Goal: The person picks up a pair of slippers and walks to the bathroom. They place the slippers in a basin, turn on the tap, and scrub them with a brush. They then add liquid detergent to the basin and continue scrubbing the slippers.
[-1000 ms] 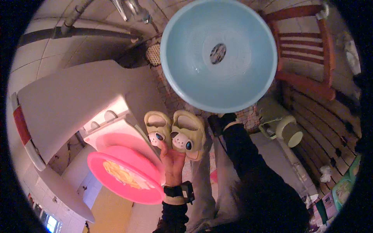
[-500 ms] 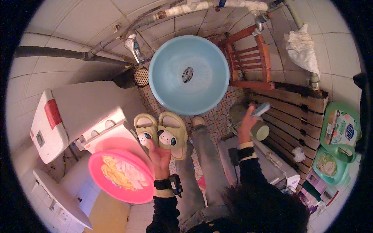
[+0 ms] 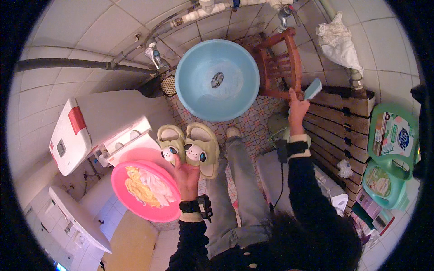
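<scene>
My left hand (image 3: 187, 177) is closed on a pair of pale green slippers (image 3: 201, 139). Each carries a white dog-face ornament with a black and blue patch. They are held side by side above my legs, toes toward my hand. My right hand (image 3: 298, 113), stretched forward on the right, grips a small light-blue brush (image 3: 313, 89). Most of its handle is hidden by my fingers. Beyond both hands a large light-blue basin (image 3: 185, 86) shows a dark oval mark on its bottom.
A red wooden chair (image 3: 294, 58) touches the basin's right side. A pink basin (image 3: 122, 198) with yellow and pink cloth stands at left, by a white appliance (image 3: 113, 108). Wooden slats (image 3: 337, 128) and green detergent bottles (image 3: 379, 135) line the right. Taps (image 3: 154, 56) project from the wall.
My right hand has moved forward and slightly right with the brush, away from the green cup-like thing. My left hand still holds the slippers, nearly in place. The view has shifted slightly.
</scene>
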`<state>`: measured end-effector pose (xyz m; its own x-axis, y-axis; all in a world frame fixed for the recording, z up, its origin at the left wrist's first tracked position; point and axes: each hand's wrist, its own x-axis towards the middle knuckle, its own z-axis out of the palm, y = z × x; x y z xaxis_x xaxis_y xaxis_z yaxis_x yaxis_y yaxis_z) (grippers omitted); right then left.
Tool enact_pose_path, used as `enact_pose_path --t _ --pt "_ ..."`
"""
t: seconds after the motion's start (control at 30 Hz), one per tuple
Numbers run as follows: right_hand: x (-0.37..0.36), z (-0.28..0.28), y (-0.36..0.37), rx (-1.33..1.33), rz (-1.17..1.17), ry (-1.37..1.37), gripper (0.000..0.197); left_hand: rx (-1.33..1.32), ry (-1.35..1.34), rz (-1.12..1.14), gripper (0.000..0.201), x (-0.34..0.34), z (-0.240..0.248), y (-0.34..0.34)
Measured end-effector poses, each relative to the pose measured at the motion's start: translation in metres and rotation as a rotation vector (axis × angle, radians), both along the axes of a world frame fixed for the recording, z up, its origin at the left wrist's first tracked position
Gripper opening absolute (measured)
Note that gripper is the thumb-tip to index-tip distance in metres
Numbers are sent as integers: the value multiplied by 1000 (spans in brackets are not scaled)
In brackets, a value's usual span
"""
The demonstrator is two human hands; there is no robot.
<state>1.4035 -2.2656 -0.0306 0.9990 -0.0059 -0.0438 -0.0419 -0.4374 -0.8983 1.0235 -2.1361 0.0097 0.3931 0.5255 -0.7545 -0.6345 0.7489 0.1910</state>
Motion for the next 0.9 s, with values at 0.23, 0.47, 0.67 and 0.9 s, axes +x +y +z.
enact_pose_path --t 0.23,0.47,0.67,0.9 --pt "-43 17 -43 -16 152 325 26 70 -51 -21 42 13 5 -3" --pt "-42 21 -38 126 324 262 25 5 -99 34 43 8 -3 -9" --pt "-19 21 -18 113 366 276 27 -4 -115 -26 41 -1 -4 -11" --pt "-18 5 2 222 525 354 37 15 14 60 43 3 -6 -6"
